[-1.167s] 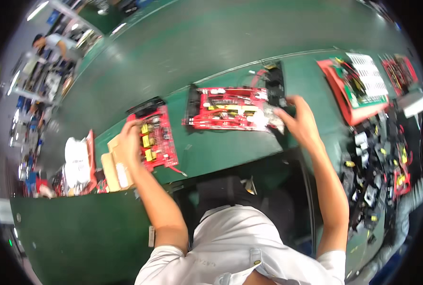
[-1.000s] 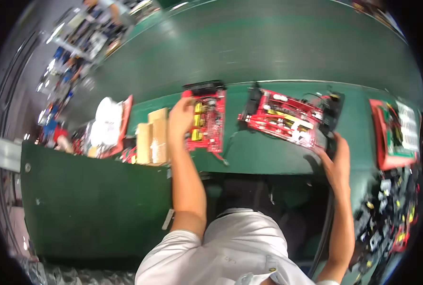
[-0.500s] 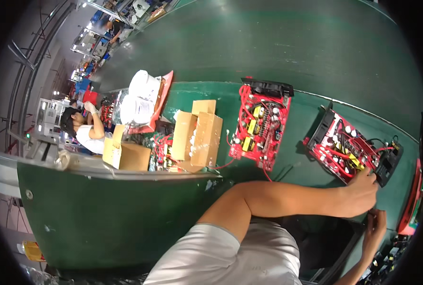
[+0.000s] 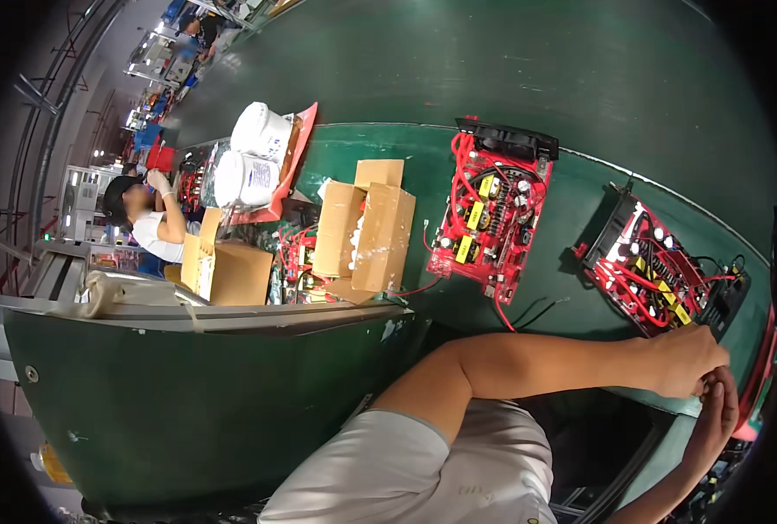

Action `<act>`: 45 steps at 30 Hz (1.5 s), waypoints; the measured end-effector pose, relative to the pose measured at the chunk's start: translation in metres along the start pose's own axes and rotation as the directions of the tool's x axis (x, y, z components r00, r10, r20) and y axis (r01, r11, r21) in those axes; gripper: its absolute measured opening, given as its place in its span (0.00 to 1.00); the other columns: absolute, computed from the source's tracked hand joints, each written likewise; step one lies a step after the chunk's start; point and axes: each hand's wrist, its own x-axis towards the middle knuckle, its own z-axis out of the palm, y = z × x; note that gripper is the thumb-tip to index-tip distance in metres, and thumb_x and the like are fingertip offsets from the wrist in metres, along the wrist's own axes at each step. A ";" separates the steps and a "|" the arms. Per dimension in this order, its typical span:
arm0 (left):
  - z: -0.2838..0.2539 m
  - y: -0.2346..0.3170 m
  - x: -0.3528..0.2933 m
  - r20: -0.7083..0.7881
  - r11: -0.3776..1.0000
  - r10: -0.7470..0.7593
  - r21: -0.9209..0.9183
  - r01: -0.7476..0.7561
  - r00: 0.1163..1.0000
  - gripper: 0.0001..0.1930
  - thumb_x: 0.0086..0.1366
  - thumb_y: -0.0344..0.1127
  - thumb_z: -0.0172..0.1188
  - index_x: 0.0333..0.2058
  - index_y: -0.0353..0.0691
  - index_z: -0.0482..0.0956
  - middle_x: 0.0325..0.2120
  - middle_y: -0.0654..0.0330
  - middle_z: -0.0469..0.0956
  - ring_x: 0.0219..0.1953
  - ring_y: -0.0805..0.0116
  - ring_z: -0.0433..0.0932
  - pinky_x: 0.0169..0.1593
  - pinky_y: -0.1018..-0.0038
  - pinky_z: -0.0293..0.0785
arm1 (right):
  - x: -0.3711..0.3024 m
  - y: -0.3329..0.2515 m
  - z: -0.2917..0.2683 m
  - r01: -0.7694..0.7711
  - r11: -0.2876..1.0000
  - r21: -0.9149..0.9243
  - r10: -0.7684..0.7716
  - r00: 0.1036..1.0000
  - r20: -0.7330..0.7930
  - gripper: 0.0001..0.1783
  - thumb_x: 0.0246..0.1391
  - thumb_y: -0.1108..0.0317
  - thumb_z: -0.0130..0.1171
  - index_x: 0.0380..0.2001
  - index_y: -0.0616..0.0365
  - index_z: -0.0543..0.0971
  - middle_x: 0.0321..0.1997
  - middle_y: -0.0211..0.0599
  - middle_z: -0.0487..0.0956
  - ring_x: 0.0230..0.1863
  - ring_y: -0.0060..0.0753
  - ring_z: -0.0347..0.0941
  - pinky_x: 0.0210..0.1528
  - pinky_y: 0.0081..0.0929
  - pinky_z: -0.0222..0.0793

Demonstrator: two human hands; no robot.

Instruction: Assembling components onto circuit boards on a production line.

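My left hand [image 4: 687, 360] reaches across to the right, its fingers curled and closed at the near edge of a red circuit board assembly [image 4: 646, 275] with black end panels. Just below it, my right hand [image 4: 718, 410] comes up with bent fingers, and its fingertips meet those of the left. Anything pinched between them is too small or hidden to make out. The board carries red wires, yellow-wrapped parts and white-topped capacitors; its near right corner lies behind my left hand. A second red board assembly [image 4: 493, 214] with a black end panel lies to the left, apart from both hands.
An open cardboard box [image 4: 384, 236] stands left of the second board, with another box [image 4: 241, 272] farther left. Two white tubs [image 4: 247, 179] sit on a red tray [image 4: 294, 170]. A co-worker [image 4: 157, 229] is at the far left. Red parts [image 4: 766, 384] lie at the right edge.
My left hand has moved off the board's near edge, right and slightly down, to meet my right hand, which has moved right. The view has shifted a little.
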 end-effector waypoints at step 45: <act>-0.044 0.002 0.031 0.024 0.894 -0.201 0.414 0.174 0.979 0.12 0.59 0.23 0.60 0.42 0.33 0.84 0.31 0.62 0.78 0.27 0.78 0.71 0.33 0.80 0.67 | 0.040 0.013 0.079 0.327 0.944 -0.043 -0.321 0.885 -0.337 0.23 0.60 0.78 0.52 0.59 0.63 0.69 0.46 0.51 0.80 0.46 0.44 0.79 0.49 0.34 0.72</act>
